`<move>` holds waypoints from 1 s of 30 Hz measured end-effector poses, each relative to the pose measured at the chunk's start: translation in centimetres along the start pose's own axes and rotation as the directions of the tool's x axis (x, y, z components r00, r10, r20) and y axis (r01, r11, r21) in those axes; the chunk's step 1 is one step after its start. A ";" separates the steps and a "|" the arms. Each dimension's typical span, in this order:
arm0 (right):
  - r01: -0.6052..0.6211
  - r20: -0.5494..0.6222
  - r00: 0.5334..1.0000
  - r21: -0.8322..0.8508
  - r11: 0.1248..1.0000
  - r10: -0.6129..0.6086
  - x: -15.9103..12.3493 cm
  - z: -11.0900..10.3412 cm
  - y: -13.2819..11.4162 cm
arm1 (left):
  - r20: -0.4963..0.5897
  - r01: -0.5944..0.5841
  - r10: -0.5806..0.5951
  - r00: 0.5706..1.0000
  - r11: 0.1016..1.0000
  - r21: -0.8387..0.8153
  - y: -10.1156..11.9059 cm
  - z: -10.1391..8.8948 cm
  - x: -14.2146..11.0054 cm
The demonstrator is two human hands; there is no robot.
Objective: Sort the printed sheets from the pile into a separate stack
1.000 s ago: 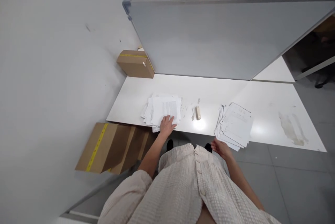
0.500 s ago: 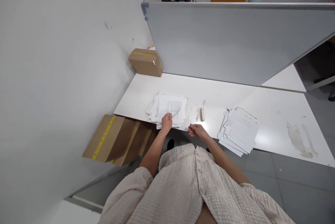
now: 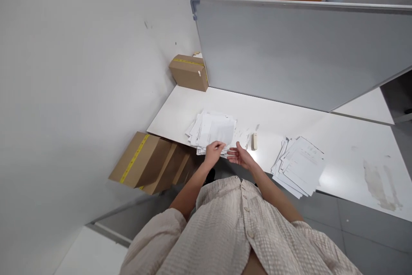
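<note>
A loose stack of printed paper sheets (image 3: 206,127) lies on the white table near its front edge. At the stack's lower right corner my left hand (image 3: 214,153) is closed in a pinch on the edge of a sheet of paper (image 3: 222,129), which looks slightly shaded against the pages below. Just to the right, my right hand (image 3: 240,156) is held with its fingers spread, holding nothing. Its fingertips are close to the stack's corner. Beyond it lies a small beige oblong object (image 3: 254,141), whose kind I cannot make out.
A second fanned pile of papers (image 3: 302,163) lies to the right, overhanging the front edge of the table (image 3: 347,155). A closed cardboard box (image 3: 188,73) stands at the back left. Open cardboard boxes (image 3: 135,159) sit below the left end. A grey partition (image 3: 273,52) runs behind.
My left hand has moved right along the stack's near edge, and the lifted page corner has come down. My right hand has opened its fingers. The view has shifted slightly left.
</note>
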State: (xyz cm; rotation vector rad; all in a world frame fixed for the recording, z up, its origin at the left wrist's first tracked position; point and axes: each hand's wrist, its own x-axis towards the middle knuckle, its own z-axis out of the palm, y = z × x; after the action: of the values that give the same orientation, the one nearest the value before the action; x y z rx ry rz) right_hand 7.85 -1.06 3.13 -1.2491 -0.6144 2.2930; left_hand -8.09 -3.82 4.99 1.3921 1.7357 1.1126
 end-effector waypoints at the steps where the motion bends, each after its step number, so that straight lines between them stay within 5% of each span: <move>1: -0.003 -0.005 1.000 0.020 1.000 0.003 0.0 -0.1 -0.1 | 0.114 -0.089 0.087 0.990 0.996 0.009 0.6 0.2 -0.9; 3: 0.033 -0.076 0.997 0.022 0.999 -0.032 0.1 -0.6 -0.2 | 0.341 -0.246 0.228 0.912 0.969 0.007 1.3 0.6 -2.5; 5: 0.096 -0.213 0.972 -0.005 0.995 -0.095 0.0 -1.3 -0.2 | 0.441 -0.295 0.253 0.861 0.955 0.027 1.1 0.8 -3.2; 8: 0.171 -0.375 0.911 -0.037 0.985 -0.172 -0.3 -2.9 -0.1 | 0.326 -0.221 0.138 0.935 0.947 0.234 -0.6 0.7 -2.3; 11: 0.240 -0.425 0.874 -0.047 0.970 -0.236 -0.7 -4.4 0.2 | 0.157 -0.086 0.000 0.988 0.839 0.538 -2.5 0.8 -0.2; 14: 0.262 -0.438 0.861 -0.052 0.964 -0.258 -0.9 -5.5 1.0 | 0.059 0.071 -0.166 0.984 0.679 0.731 -3.0 1.4 1.6; 18: 0.257 -0.433 0.861 -0.081 0.963 -0.266 -1.0 -6.1 2.2 | 0.046 0.116 -0.262 0.964 0.570 0.814 -2.6 2.1 2.6; 25: 0.255 -0.405 0.873 -0.094 0.962 -0.271 -1.3 -6.0 2.6 | 0.228 -0.034 -0.164 0.960 0.739 0.673 -3.4 0.8 2.8; 30: 0.258 -0.396 0.876 -0.102 0.961 -0.277 -1.7 -5.4 2.1 | 0.204 0.033 -0.200 0.958 0.785 0.619 -3.2 0.3 3.3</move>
State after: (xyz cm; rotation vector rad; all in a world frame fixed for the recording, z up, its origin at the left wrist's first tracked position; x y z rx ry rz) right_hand 12.90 -2.82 0.35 -1.5038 -0.6418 1.7313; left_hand -9.96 -0.76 2.07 1.6767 2.0390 0.2581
